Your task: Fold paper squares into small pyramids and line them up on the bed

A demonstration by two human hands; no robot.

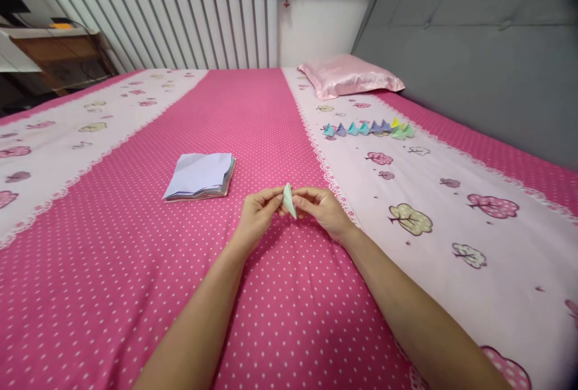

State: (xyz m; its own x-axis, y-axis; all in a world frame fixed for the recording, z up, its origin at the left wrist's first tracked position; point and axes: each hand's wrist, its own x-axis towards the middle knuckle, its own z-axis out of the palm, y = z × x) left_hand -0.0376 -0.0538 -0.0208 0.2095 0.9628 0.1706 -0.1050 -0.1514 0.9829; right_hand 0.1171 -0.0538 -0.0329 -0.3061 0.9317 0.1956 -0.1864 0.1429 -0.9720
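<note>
A small pale green folded paper piece is held between my two hands, just above the pink bedspread. It looks narrow and pointed at both ends. My left hand pinches its left side with thumb and fingers. On the opposite side, the thumb and fingers of my right hand close on it too. A stack of coloured paper sheets, lavender on top, lies to the left beyond my left hand. Farther off to the right, several folded paper pieces in blue, purple, green and yellow stand in a row.
Beneath everything spreads a pink dotted bedspread with pale tree-print bands. A pink satin pillow rests at the back right, against the grey padded headboard. Behind the bed are a white radiator and, at left, a wooden desk.
</note>
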